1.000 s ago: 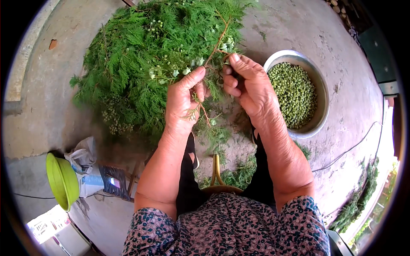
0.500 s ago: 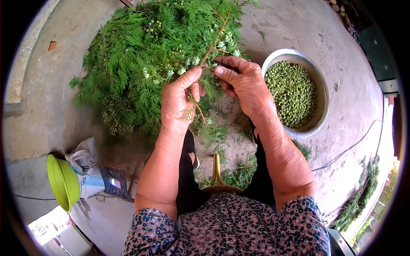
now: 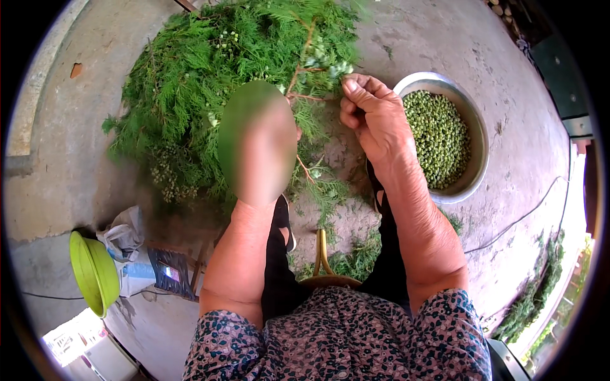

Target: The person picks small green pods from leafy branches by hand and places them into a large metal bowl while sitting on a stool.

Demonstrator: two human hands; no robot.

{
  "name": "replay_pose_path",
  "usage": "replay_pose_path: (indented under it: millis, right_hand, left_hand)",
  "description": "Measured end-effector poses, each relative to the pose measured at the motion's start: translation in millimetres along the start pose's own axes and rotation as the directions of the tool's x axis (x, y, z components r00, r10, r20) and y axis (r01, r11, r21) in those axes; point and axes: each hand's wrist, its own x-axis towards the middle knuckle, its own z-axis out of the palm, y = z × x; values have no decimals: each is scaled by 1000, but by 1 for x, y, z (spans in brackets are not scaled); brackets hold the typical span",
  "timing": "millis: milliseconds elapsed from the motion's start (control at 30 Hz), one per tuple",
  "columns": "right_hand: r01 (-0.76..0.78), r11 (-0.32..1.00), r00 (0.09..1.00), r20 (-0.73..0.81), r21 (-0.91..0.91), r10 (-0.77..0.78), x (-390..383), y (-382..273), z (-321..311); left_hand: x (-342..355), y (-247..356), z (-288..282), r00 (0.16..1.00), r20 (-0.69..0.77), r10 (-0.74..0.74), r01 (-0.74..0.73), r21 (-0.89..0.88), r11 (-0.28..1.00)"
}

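A conifer branch (image 3: 295, 77) with a reddish-brown stem and pale green cones (image 3: 338, 70) runs up and away from my left hand (image 3: 262, 143). A blur covers that hand and hides its fingers, but the stem comes straight out of it, so it appears to grip the branch. My right hand (image 3: 375, 114) is closed in a pinch beside the cones, its thumb against the forefinger. Whatever lies between those fingertips is too small to make out. Just right of this hand stands a metal basin (image 3: 480, 155) holding many small green cones (image 3: 438, 140).
A large heap of green conifer branches (image 3: 184, 95) lies on the concrete floor ahead. Loose sprigs (image 3: 359, 257) are scattered between my feet. To the left are a lime-green basin (image 3: 94, 273) and a pale sack (image 3: 124, 235). A dark cable (image 3: 518, 219) crosses the floor at right.
My right hand has moved right and slightly up, away from the left hand. The branch has shifted a little left with the left hand, which is now blurred.
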Motion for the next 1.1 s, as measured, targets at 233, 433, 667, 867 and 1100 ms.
replay_pose_path:
  millis: [233, 433, 667, 867, 1100]
  right_hand:
    - [-140, 970, 985, 125, 196, 117, -9, -4, 7]
    - [-136, 984, 970, 220, 117, 108, -8, 2, 0]
    - [-143, 980, 988, 37, -141, 150, -18, 7, 16]
    - [-58, 993, 998, -40, -99, 54, -16, 14, 9]
    - [-2, 993, 987, -158, 121, 21, 6, -2, -19]
  left_hand:
    - [5, 3, -1, 997, -74, 12, -21, -117, 993]
    - [3, 6, 2, 999, -50, -20, 13, -133, 991]
    - [-1, 3, 11, 995, 1, -95, 95, -97, 991]
    - [-1, -1, 10, 995, -9, -96, 96, -27, 995]
    - [5, 6, -2, 1000, -4, -20, 19, -191, 981]
